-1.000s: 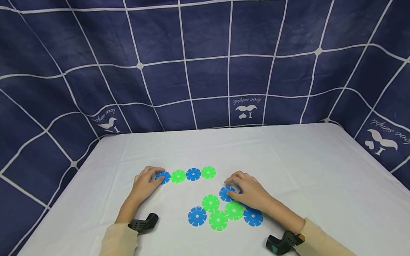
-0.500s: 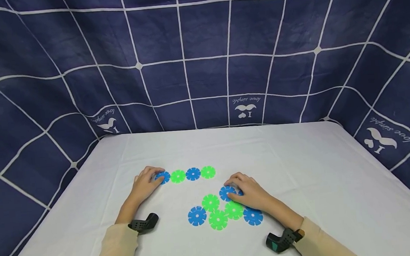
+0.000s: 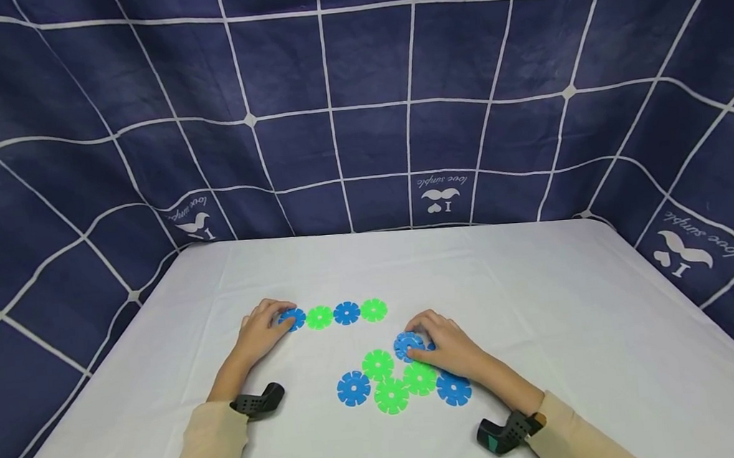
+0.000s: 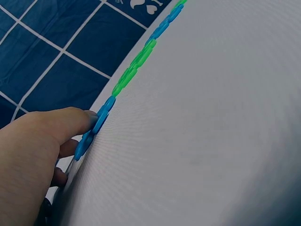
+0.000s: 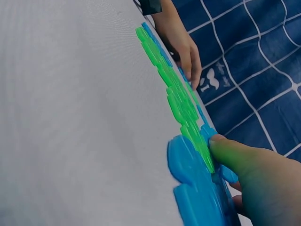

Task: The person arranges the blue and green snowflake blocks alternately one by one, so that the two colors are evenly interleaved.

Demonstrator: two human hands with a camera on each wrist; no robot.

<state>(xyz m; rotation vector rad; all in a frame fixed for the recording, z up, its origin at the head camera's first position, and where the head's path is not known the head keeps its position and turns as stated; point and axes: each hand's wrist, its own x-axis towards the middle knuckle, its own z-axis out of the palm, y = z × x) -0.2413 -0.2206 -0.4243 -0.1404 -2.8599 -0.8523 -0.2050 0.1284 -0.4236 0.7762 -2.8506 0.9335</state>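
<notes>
A row of blue and green notched plastic discs lies flat at the table's centre left. My left hand [image 3: 262, 332] holds its leftmost blue disc [image 3: 295, 319], thumb on the near face and fingers at the far side, as in the left wrist view, where the blue disc [image 4: 103, 115] lies under the thumb. Nearer and to the right, my right hand [image 3: 448, 341] pinches a blue snowflake disc [image 3: 404, 341] between thumb and fingers; its notched outline looks doubled. Another blue disc shows partly behind that thumb. In the right wrist view the thumb presses the blue disc [image 5: 207, 132].
Beside the right hand lie loose green discs [image 3: 378, 365] and blue discs [image 3: 354, 388], some edge to edge. In the row, a green disc [image 3: 319, 317] neighbours the left hand's disc. A white cloth covers the table [image 3: 506, 268]; a dark blue gridded curtain [image 3: 373, 142] surrounds its far side.
The blue disc in the right hand now shows a paler, doubled outline, and that hand has shifted very slightly right. The left hand and the row stay in place.
</notes>
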